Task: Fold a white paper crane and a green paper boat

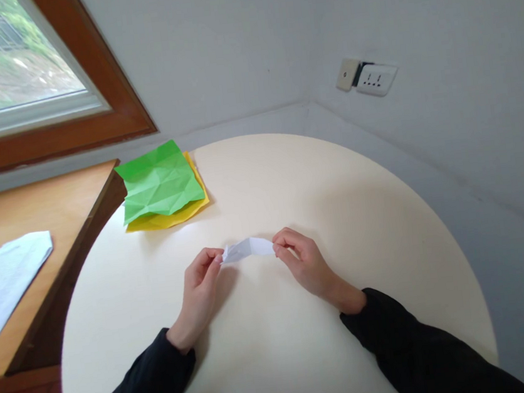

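A narrow strip of folded white paper (pixel 249 247) spans the gap between my two hands, with a crease near its middle. My left hand (pixel 202 282) pinches its left end between thumb and fingers. The right end is gripped the same way by my right hand (pixel 306 264). Both hands are low over the round cream table (pixel 271 359). Beyond my left hand lies a creased green sheet of paper (pixel 160 181), on top of yellow paper (pixel 170 219) that shows along its lower and right edges.
On the left, a wooden desk (pixel 67 193) carries white printed papers (pixel 11 282). A brown-framed window (pixel 123 105) is above it. White walls meet behind the table, and a socket plate (pixel 375 79) sits on the right wall.
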Demonstrator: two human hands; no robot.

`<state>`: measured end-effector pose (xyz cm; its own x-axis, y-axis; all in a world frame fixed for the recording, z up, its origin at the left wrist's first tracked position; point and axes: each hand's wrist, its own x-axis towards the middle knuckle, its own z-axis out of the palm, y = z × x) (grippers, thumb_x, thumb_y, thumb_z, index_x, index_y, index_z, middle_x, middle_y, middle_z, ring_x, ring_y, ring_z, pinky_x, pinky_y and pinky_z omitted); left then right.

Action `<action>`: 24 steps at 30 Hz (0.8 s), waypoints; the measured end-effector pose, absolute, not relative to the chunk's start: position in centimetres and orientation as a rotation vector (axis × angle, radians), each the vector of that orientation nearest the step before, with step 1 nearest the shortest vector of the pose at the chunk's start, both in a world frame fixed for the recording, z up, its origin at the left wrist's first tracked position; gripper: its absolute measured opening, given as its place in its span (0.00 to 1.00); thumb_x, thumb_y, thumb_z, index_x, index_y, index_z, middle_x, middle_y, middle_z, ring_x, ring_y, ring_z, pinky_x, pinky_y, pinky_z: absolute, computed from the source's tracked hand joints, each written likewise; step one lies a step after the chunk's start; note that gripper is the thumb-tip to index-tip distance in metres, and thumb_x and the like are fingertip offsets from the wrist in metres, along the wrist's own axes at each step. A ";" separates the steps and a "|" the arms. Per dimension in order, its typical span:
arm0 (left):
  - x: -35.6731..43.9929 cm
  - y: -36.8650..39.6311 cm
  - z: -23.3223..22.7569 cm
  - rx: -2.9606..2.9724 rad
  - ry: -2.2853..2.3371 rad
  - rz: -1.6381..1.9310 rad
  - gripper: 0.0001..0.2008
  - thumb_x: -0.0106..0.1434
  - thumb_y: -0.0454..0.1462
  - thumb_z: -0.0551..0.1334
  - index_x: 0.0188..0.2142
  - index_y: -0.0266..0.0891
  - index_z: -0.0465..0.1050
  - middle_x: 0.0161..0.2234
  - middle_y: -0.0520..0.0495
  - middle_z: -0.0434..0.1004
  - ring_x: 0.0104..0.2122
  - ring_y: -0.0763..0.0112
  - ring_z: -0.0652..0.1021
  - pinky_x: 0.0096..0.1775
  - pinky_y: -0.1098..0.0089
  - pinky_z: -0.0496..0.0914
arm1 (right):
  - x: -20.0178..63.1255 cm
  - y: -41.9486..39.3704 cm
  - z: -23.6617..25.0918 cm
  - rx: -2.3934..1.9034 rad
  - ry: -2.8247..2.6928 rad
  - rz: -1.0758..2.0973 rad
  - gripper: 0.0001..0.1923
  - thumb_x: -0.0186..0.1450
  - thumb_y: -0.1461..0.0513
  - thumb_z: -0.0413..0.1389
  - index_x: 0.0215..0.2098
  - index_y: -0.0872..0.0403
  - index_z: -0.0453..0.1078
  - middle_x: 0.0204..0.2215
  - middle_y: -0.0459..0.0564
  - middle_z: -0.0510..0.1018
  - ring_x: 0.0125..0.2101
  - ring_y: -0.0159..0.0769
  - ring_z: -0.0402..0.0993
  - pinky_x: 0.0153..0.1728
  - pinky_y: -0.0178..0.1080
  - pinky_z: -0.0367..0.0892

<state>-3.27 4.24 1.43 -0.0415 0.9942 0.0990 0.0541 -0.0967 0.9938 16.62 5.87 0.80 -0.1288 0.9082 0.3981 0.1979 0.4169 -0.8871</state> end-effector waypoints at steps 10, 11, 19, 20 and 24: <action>-2.7 4.1 2.1 1.375 1.261 1.250 0.10 0.56 0.42 0.61 0.28 0.36 0.72 0.28 0.49 0.74 0.31 0.69 0.71 0.36 0.71 0.65 | 16.2 5.5 0.9 -0.921 -1.663 0.780 0.10 0.62 0.64 0.50 0.22 0.52 0.59 0.23 0.44 0.67 0.26 0.31 0.65 0.29 0.35 0.62; -2.6 4.1 2.2 1.398 1.266 1.239 0.10 0.56 0.43 0.61 0.28 0.36 0.72 0.28 0.49 0.74 0.31 0.69 0.71 0.36 0.71 0.65 | 16.2 5.4 1.0 -0.906 -1.677 0.784 0.10 0.62 0.64 0.50 0.23 0.52 0.59 0.24 0.45 0.68 0.27 0.31 0.65 0.30 0.35 0.62; -2.5 3.2 1.9 1.571 1.165 1.144 0.09 0.62 0.40 0.56 0.29 0.37 0.67 0.34 0.45 0.76 0.34 0.68 0.73 0.38 0.70 0.66 | 15.8 4.4 1.6 -0.724 -1.921 0.841 0.03 0.61 0.65 0.55 0.35 0.53 0.67 0.38 0.52 0.73 0.42 0.37 0.69 0.45 0.42 0.65; -2.6 3.1 1.8 1.590 1.153 1.132 0.09 0.63 0.40 0.56 0.29 0.37 0.67 0.35 0.45 0.76 0.35 0.68 0.73 0.38 0.70 0.66 | 15.7 4.4 1.5 -0.720 -1.937 0.836 0.04 0.61 0.65 0.55 0.36 0.53 0.67 0.38 0.52 0.73 0.43 0.37 0.69 0.46 0.42 0.64; -2.7 2.9 1.8 1.678 1.120 1.079 0.09 0.65 0.38 0.53 0.29 0.38 0.65 0.36 0.45 0.75 0.35 0.69 0.73 0.38 0.71 0.66 | 15.4 4.6 0.7 -0.842 -1.883 0.781 0.04 0.62 0.67 0.53 0.34 0.52 0.67 0.32 0.48 0.74 0.36 0.35 0.71 0.39 0.39 0.67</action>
<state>-2.66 2.88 1.78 0.2341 0.9506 0.2040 0.2397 -0.2598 0.9354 15.41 4.57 0.69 -0.3607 0.8044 0.4721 0.2341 0.5681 -0.7890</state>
